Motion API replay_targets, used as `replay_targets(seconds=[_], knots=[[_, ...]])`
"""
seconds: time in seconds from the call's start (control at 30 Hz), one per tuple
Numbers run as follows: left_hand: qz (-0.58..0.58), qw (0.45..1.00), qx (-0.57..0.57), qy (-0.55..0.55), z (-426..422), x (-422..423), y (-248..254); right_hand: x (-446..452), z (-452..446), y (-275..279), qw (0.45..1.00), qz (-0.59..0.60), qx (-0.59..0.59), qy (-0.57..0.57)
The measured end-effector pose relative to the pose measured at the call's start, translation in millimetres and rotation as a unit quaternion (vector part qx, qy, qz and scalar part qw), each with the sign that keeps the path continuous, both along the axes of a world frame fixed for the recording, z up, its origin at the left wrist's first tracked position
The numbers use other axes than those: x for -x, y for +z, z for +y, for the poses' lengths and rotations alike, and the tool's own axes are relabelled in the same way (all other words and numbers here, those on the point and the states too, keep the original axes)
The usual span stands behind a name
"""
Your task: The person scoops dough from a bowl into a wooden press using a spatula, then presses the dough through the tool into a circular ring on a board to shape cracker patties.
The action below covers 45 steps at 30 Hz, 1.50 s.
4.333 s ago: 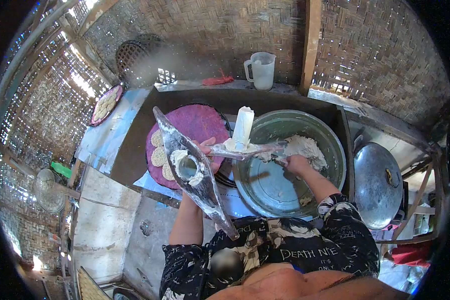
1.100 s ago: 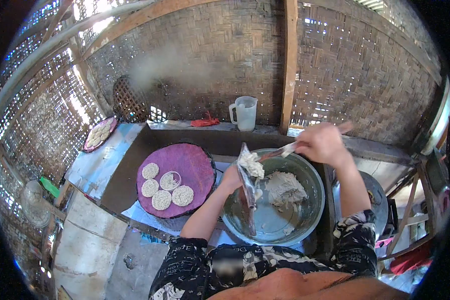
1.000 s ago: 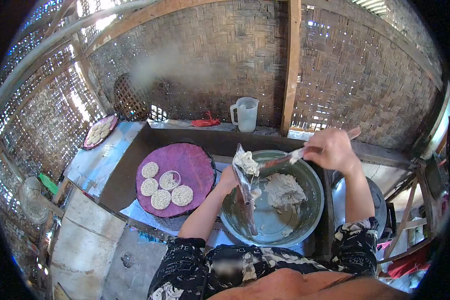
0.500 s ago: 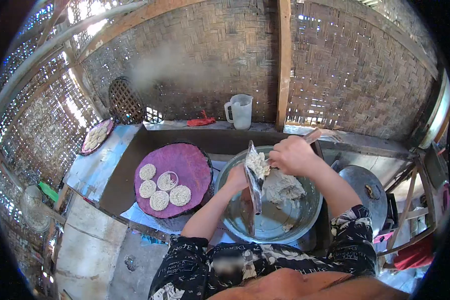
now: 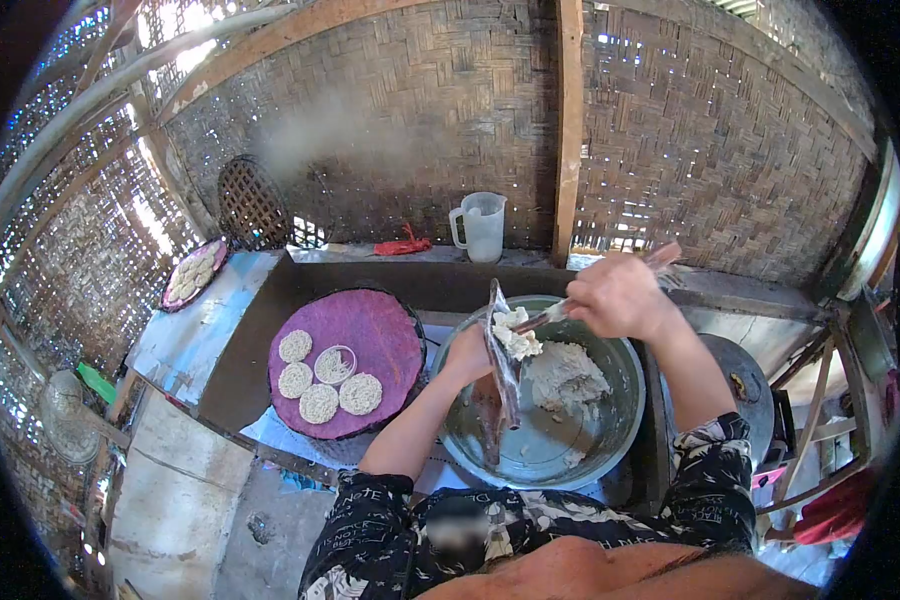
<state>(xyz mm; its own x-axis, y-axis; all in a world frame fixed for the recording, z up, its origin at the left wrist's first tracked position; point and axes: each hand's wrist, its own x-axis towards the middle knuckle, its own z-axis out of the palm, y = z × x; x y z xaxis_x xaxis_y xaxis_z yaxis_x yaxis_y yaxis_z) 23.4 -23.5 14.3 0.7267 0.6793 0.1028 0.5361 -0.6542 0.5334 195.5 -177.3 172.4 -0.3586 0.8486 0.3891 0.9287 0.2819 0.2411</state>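
above the basin [image 5: 535, 462], dough [image 5: 516, 338] separates left hand [image 5: 466, 355], clasping a bodyward-pointing wooden press [image 5: 507, 392], from right hand [image 5: 615, 297], gripping a stick [image 5: 661, 257].

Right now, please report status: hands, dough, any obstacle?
Left hand holding press; right hand gripping stick. Dough clump at press, more dough in basin. Nothing seen blocking the hands.

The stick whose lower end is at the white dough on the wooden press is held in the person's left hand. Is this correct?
Not quite. The head view shows the stick in the person's right hand; the left hand holds the wooden press. The stick's lower end is indeed at the white dough on the press.
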Motion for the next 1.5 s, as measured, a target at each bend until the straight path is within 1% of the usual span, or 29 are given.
replay_targets(seconds=[0.03, 0.07, 0.1, 0.17, 0.2, 0.3, 0.33, 0.37, 0.43, 0.47, 0.5, 0.57, 0.6, 0.67, 0.7, 0.73, 0.77, 0.8, 0.83, 0.87, 0.97, 1.0, 1.1, 1.13, 1.17, 1.23, 1.33, 1.43, 1.5], knots=[[0.015, 1.0, 0.014, -0.001, 2, -4, -4, 5, 5, -8, 1.0, -0.01, 0.009, 0.005], [-0.084, 0.996, -0.007, 0.005, 8, -13, -26, 12, 14, -22, 0.997, -0.067, 0.027, -0.004], [-0.079, 0.997, 0.012, 0.002, 7, -14, -26, 17, 22, -40, 0.995, -0.09, 0.035, 0.014], [-0.069, 0.996, 0.05, -0.002, 4, -13, -21, 14, 24, -52, 0.996, -0.071, -0.009, 0.051], [-0.031, 0.999, 0.03, -0.003, 5, -10, -16, 12, 19, -45, 0.998, -0.038, -0.026, 0.04], [-0.112, 0.983, 0.146, 0.014, 14, 9, -9, -12, -6, -15, 0.994, 0.066, -0.083, 0.001], [-0.166, 0.956, 0.239, 0.036, 26, 10, -20, -23, -11, -13, 0.989, 0.109, -0.099, -0.033], [-0.231, 0.916, 0.327, 0.017, 35, 9, -33, -31, -14, -12, 0.979, 0.152, -0.115, -0.068], [-0.347, 0.8, 0.489, -0.024, 36, 8, -35, -35, -8, -26, 0.976, 0.153, -0.112, -0.104], [-0.378, 0.765, 0.519, -0.053, 34, 2, -33, -37, -4, -38, 0.974, 0.155, -0.112, -0.123], [-0.384, 0.756, 0.527, -0.061, 34, 2, -30, -36, 0, -47, 0.976, 0.148, -0.134, -0.085], [-0.398, 0.735, 0.543, -0.076, 33, 2, -24, -34, -4, -55, 0.973, 0.196, -0.096, -0.081], [-0.394, 0.744, 0.538, -0.055, 29, 6, -18, -35, -6, -52, 0.973, 0.206, -0.079, -0.072], [-0.41, 0.72, 0.559, -0.043, 30, 7, -20, -35, -10, -44, 0.971, 0.228, -0.047, -0.055], [-0.416, 0.707, 0.571, -0.035, 29, 8, -21, -33, -11, -38, 0.978, 0.198, -0.049, -0.049], [-0.368, 0.806, 0.46, -0.046, 28, 7, -22, -31, -10, -28, 0.984, 0.167, -0.05, -0.044], [-0.312, 0.886, 0.338, -0.056, 25, 5, -22, -28, -6, -21, 0.989, 0.137, -0.051, -0.039], [-0.249, 0.944, 0.208, -0.066, 21, 2, -20, -26, -2, -18, 0.993, 0.107, -0.039, -0.039], [-0.179, 0.978, 0.072, -0.074, 15, 1, -15, -20, 2, -15, 0.996, 0.078, -0.027, -0.026], [-0.201, 0.971, 0.094, -0.086, 5, -1, -8, -12, 6, -12, 0.999, 0.05, -0.015, -0.013], [-0.084, 0.993, -0.014, -0.079, 7, -11, -13, 12, 26, -25, 0.999, -0.042, 0.013, 0.016], [-0.1, 0.993, -0.007, -0.069, 5, -13, -15, 15, 31, -30, 0.997, -0.074, 0.02, 0.025], [-0.144, 0.987, 0.017, -0.065, 9, -9, -17, 6, 30, -25, 0.998, -0.033, -0.001, 0.058], [-0.164, 0.982, 0.057, -0.076, 20, -7, -25, 7, 18, -10, 1.0, -0.022, -0.012, 0.01], [-0.186, 0.974, 0.098, -0.085, 37, -5, -39, -7, 13, -4, 0.998, 0.031, -0.043, 0.046], [-0.243, 0.949, 0.187, -0.077, 51, 2, -48, -22, -4, 10, 0.992, 0.086, -0.093, -0.006], [-0.325, 0.896, 0.302, -0.03, 55, 5, -55, -16, -22, 17, 0.988, 0.13, -0.079, 0.009], [-0.331, 0.867, 0.372, 0.011, 45, -5, -53, -12, -12, 9, 0.995, 0.064, -0.078, 0.008], [-0.26, 0.946, 0.194, 0.001, 38, -7, -48, -20, -6, 7, 0.995, 0.055, -0.081, -0.002]])
